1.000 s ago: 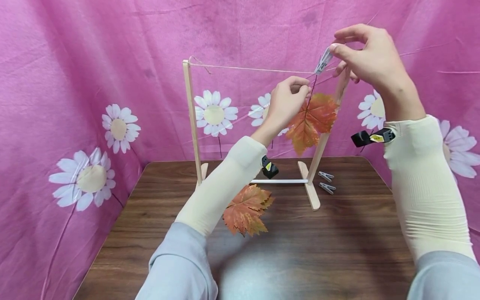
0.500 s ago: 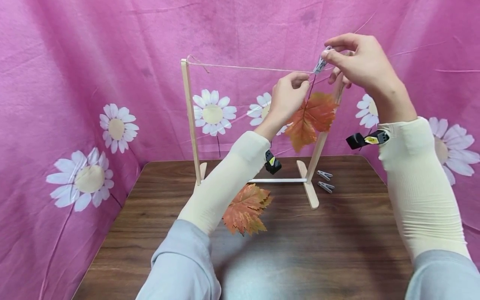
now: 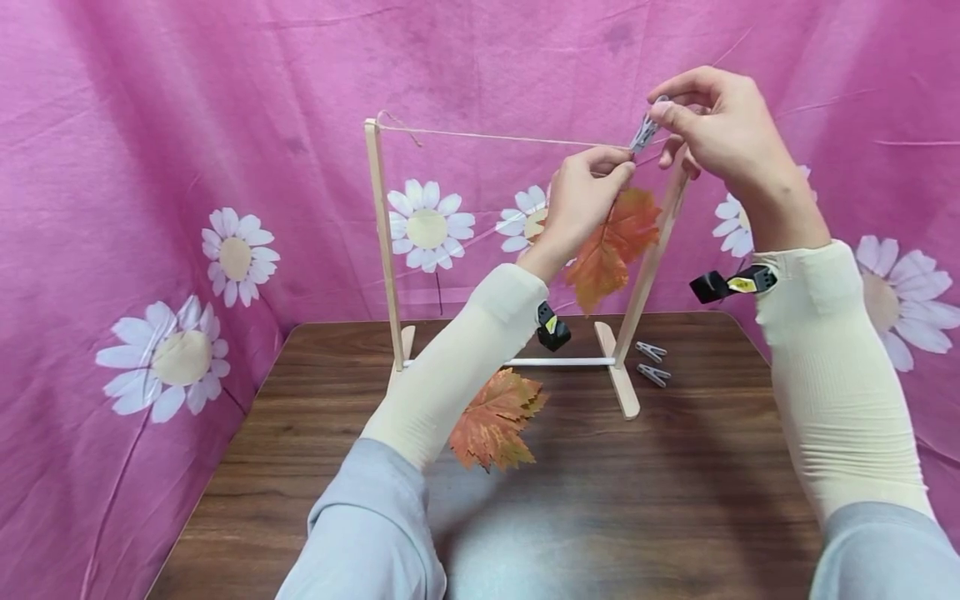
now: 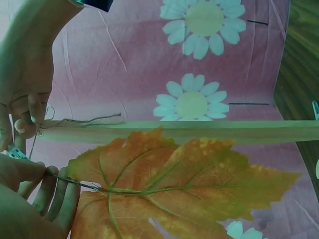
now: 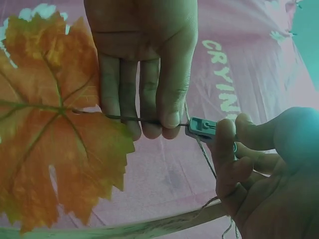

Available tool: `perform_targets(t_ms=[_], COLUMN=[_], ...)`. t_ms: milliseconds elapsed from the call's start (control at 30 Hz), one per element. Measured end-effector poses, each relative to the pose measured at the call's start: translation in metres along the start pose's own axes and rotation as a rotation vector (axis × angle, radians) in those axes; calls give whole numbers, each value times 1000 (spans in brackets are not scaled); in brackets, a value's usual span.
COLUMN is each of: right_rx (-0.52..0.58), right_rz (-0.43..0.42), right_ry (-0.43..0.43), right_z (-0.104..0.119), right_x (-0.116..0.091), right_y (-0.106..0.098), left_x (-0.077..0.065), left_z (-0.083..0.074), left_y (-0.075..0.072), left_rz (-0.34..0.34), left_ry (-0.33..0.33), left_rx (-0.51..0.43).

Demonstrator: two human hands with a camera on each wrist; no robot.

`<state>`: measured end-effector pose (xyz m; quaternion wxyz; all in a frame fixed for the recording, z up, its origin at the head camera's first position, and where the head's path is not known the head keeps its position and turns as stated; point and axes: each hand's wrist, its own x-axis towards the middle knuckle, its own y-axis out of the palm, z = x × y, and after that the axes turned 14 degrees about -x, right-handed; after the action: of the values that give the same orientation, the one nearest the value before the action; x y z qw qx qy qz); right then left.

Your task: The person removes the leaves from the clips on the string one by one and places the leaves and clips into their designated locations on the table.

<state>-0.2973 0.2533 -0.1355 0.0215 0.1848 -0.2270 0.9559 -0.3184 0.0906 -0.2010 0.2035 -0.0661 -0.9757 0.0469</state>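
My right hand (image 3: 738,137) pinches a grey clothespin (image 3: 646,132) at the string (image 3: 510,137) near the right post of a wooden frame. Just below, my left hand (image 3: 585,196) pinches the dark stem (image 5: 134,119) of an orange artificial maple leaf (image 3: 615,246). In the right wrist view the stem's end meets the clothespin's (image 5: 202,128) nose, where the string also passes. The leaf (image 4: 164,184) hangs from the stem, its blade spread out in the left wrist view.
More orange leaves (image 3: 498,421) lie on the brown wooden table (image 3: 600,508), partly behind my left sleeve. Two grey clothespins (image 3: 652,375) rest right of the frame's foot (image 3: 626,392). A white bar (image 3: 562,362) joins the posts low down. Pink daisy-printed cloth (image 3: 300,100) surrounds the table.
My left hand has slid slightly right and up along the stem toward the clothespin, and the leaf has shifted a little left and turned. My right hand has moved slightly left and down.
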Motion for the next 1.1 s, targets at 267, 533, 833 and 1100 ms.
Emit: perform_targets(t_ms=[267, 533, 833, 1100], right_rx=[37, 77, 48, 39], right_rz=[-46, -132, -266, -303], right_ry=[-33, -100, -133, -166], right_z=[-2, -2, 3, 0], right_x=[0, -2, -6, -9], right_y=[1, 7, 11, 10], left_x=[-1, -2, -4, -6], left_z=[0, 0, 4, 8], left_y=[-1, -3, -10, -22], left_rz=[-5, -29, -53, -46], left_ry=[22, 5, 24, 34], left_rx=[14, 6, -23, -83])
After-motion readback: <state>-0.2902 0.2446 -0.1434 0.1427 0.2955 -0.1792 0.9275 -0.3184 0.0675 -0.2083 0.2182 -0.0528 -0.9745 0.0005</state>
